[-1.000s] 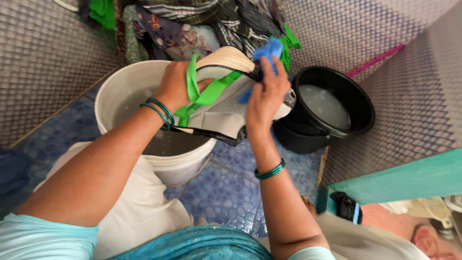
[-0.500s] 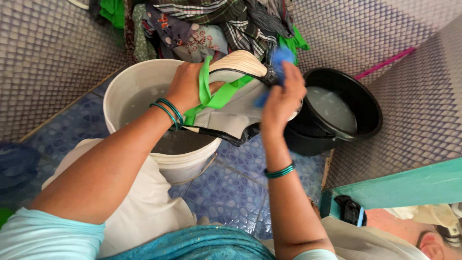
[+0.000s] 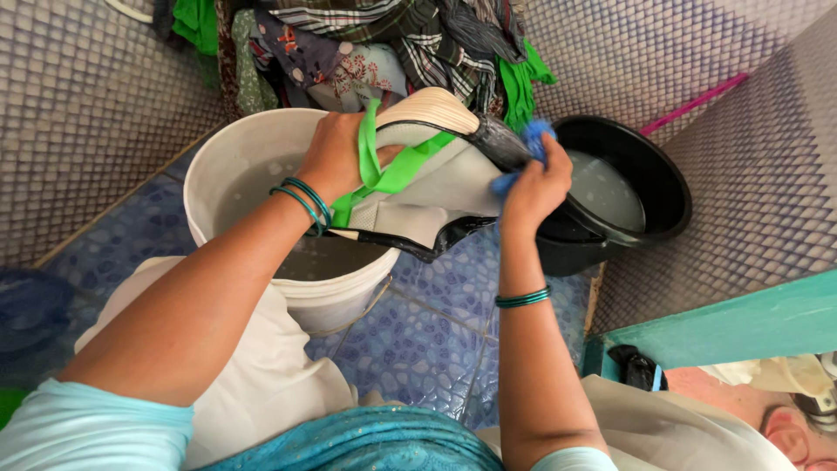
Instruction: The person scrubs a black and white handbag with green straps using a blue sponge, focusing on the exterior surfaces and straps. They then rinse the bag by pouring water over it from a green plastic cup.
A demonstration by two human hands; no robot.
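Gripping a pale grey bag (image 3: 436, 196) with green straps, the left hand (image 3: 336, 157) has its fingers curled over the top edge, right where a strap loops up past the thumb. Over on the other end, the right hand (image 3: 532, 187) is clenched around a blue scrubber (image 3: 534, 139), pressing it against the bag's dark trim. So both hands are closed on something, neither one loose.

That bag hangs in the air over the rim of a white bucket (image 3: 218, 174), which has some water sitting in the bottom. Its black-edged underside dips toward the gap between the bucket and a black basin (image 3: 649, 179) just to the right, which also holds water.

Each wrist has thin green bangles (image 3: 303, 202) on it. Behind both containers there's a heap of clothes (image 3: 384, 48), plaid, floral and bright green stuff all piled together. Blue patterned floor tiles (image 3: 418, 340) run underneath, with small-tiled walls on either side, and a teal ledge (image 3: 741, 327) sits at lower right.
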